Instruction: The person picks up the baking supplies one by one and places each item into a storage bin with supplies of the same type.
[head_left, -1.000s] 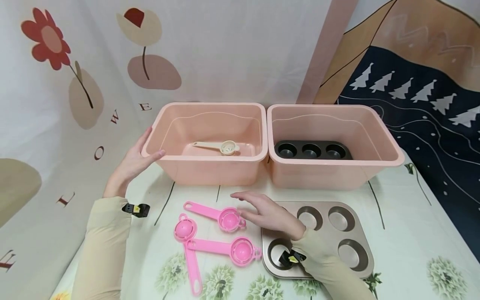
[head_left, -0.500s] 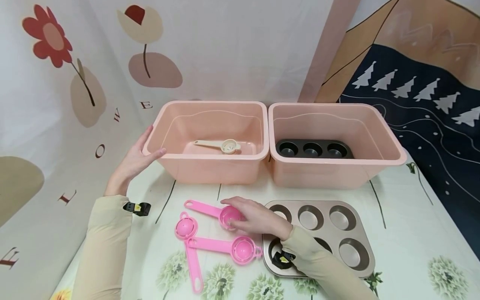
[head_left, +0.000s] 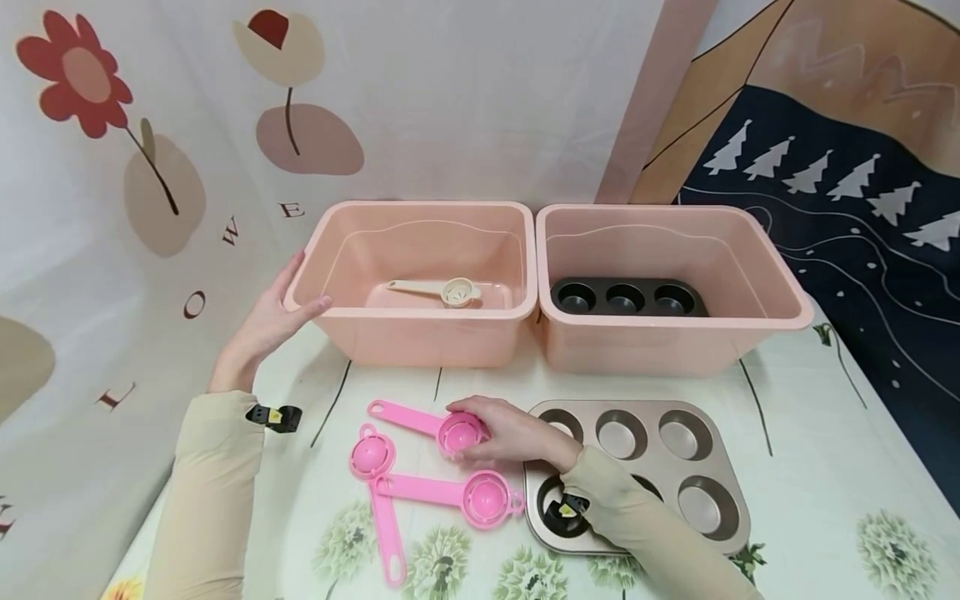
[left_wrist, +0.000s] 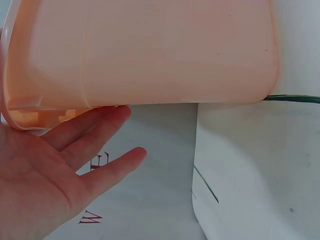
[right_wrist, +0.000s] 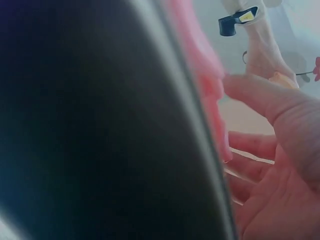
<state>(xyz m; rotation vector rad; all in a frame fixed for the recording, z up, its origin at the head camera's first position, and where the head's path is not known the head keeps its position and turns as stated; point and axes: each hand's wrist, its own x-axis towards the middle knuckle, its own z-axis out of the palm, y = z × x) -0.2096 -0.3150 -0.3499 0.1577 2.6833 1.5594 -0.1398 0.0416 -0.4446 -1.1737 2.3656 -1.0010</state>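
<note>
My left hand (head_left: 258, 325) rests on the left corner of the left pink bin (head_left: 427, 343). Its thumb lies over the front rim, and in the left wrist view the fingers reach straight along the outer wall. My right hand (head_left: 517, 429) holds the bowl end of the uppermost pink egg separator (head_left: 405, 417), which lies on the cloth. Thumb and fingers are at opposite sides of that bowl. Below it lie a second pink separator (head_left: 485, 500) and a third pink separator (head_left: 371, 457), their handles crossing. In the right wrist view, a dark blurred shape covers much of the separator.
A cream egg separator (head_left: 457, 292) lies inside the left bin. The right pink bin (head_left: 660, 350) adjoins it and contains a black muffin pan (head_left: 602, 287). Under my right forearm is a champagne-coloured muffin tin (head_left: 663, 464). A printed cloth hangs behind.
My right hand has moved left and down from above the muffin tin's corner to the uppermost pink egg separator and taken hold of its bowl end. The left hand has stayed on the bin.
</note>
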